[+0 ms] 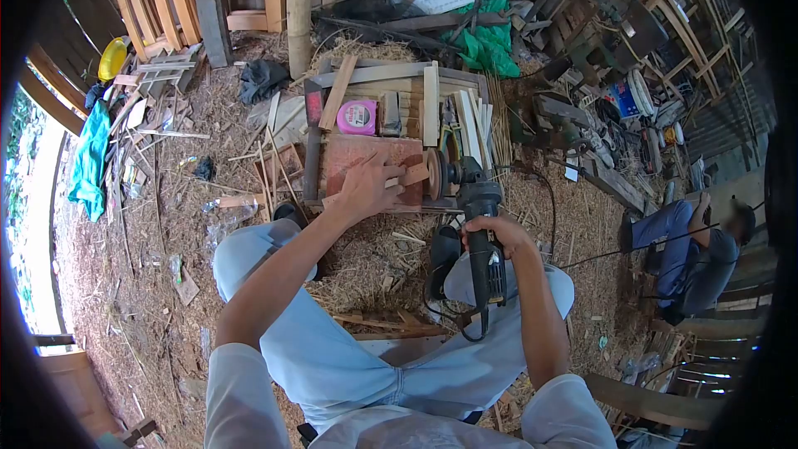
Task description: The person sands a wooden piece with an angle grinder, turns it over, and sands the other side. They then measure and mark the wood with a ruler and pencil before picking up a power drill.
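Workshop floor (pixel 158 283): strewn with shavings.
Your left hand (pixel 364 189): half-curled, pinching a small wood piece (pixel 416 174).
Your right hand (pixel 501 235): clamped round the angle grinder (pixel 480 273).
Grinder's long axis: fore-aft, head away from you.

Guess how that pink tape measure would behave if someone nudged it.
The pink tape measure seems to lie on its broad face, so it would probably slide rather than roll. Its case looks hard, so it should feel stiff. Pushed toward the right, it would likely soon meet the grey block beside it.
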### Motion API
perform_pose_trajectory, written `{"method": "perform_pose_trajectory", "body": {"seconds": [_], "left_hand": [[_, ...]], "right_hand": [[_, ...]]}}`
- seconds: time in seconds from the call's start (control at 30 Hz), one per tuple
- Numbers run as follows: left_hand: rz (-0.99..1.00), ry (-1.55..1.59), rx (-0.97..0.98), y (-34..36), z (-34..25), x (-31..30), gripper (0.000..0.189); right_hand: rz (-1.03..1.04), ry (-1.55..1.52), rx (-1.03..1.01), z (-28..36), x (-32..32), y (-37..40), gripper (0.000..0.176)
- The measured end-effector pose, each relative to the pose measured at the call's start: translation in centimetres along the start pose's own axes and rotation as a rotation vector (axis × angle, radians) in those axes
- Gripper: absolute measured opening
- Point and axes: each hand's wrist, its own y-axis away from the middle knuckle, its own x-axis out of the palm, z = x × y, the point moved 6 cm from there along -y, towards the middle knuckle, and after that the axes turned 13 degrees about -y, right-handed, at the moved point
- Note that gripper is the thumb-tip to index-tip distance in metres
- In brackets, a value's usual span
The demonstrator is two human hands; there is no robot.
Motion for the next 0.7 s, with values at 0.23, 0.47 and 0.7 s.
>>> {"method": "perform_pose_trajectory", "body": {"seconds": [0.23,0.47,0.7], "left_hand": [[-0.019,-0.016,-0.003,0.1,0.0,0.1,0.032],[-0.064,-0.009,-0.068,0.2,-0.4,0.4,0.030],[-0.047,0.005,-0.147,0.3,-0.5,0.8,0.027]], "right_hand": [[-0.019,0.016,0.011,-0.1,-0.1,0.1,0.029],[-0.007,0.021,0.011,0.2,0.5,0.9,0.029],[0.018,-0.018,0.011,0.0,0.7,1.1,0.029]]}}
